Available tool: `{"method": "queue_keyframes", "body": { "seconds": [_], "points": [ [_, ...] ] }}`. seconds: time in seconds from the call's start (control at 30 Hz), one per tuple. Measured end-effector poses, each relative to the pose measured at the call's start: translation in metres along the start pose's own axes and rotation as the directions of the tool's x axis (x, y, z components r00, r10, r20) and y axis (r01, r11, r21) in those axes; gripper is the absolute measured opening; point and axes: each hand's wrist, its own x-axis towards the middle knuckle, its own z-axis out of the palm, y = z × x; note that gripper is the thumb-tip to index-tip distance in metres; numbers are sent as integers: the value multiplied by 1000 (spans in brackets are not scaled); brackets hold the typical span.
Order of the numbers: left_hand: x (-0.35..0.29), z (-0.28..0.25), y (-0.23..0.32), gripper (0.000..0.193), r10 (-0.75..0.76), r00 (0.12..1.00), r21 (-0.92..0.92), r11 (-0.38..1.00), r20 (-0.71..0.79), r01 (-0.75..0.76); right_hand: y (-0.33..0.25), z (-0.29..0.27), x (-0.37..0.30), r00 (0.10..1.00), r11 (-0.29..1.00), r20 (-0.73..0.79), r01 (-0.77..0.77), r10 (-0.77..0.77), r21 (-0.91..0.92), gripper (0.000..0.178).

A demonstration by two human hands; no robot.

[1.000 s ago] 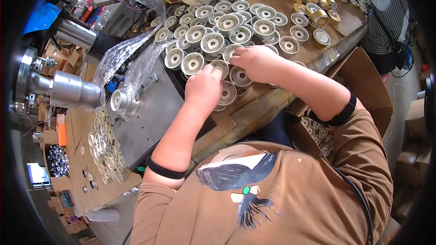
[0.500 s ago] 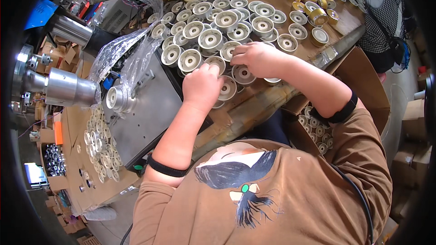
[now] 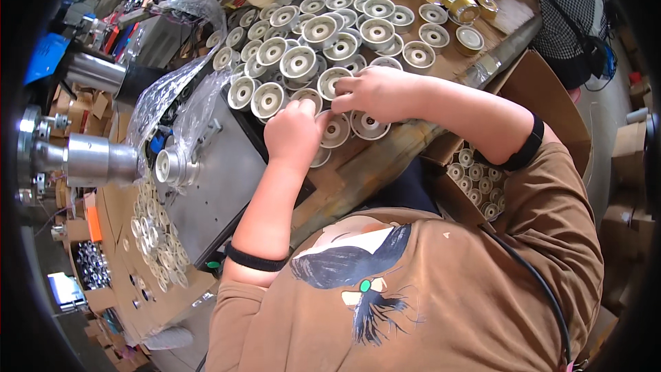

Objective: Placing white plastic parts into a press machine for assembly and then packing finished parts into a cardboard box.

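Note:
Both my hands work at the near edge of a pile of round cream metal wheels, each dished with a raised hub and a centre hole. My left hand (image 3: 290, 134) is closed, its fingers bent over the near rim of one wheel (image 3: 308, 98). Just to its right, my right hand (image 3: 375, 93) curls its fingers onto the near side of another wheel (image 3: 333, 77); its thumb is hidden. Beneath the hands lie two more wheels, one (image 3: 337, 134) partly covered and one (image 3: 372, 127) below the right wrist.
Yellow-wrapped wheels (image 3: 463, 8) lie at the far right of the table. At left stand a grey metal plate (image 3: 213, 189) and a machine with a silver cylinder (image 3: 102, 160). Clear plastic film (image 3: 165, 86) hangs beside it. A cardboard box (image 3: 544, 100) with similar wheels sits at right.
The view has shifted a little, moving most of the pile leftward in the picture. My hands stay at the same part of the pile, fingers still curled on the wheels.

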Motion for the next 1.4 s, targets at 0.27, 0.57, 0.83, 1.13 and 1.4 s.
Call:
{"method": "queue_keyframes", "body": {
  "seconds": [0.27,0.57,0.83,1.13,1.4],
  "points": [
    [-1,-4,10,37,-72,997,-76,995,-11,71,-5,1,-12,997,999,-59,50,-49,13,31],
    [-57,-40,-12,12,43,997,-384,921,-57,-61,20,-12,-210,685,835,-490,-363,540,413,41],
    [-81,-20,4,10,197,974,-521,846,110,-112,41,215,-388,-58,-87,101,-946,993,313,38],
    [-68,-38,25,11,325,938,-382,888,123,-257,85,328,-390,-206,-208,46,-910,978,359,32],
    [-51,-52,33,14,323,943,-267,919,80,-292,174,380,-400,-443,-448,87,-845,892,293,37]
  ]
}}
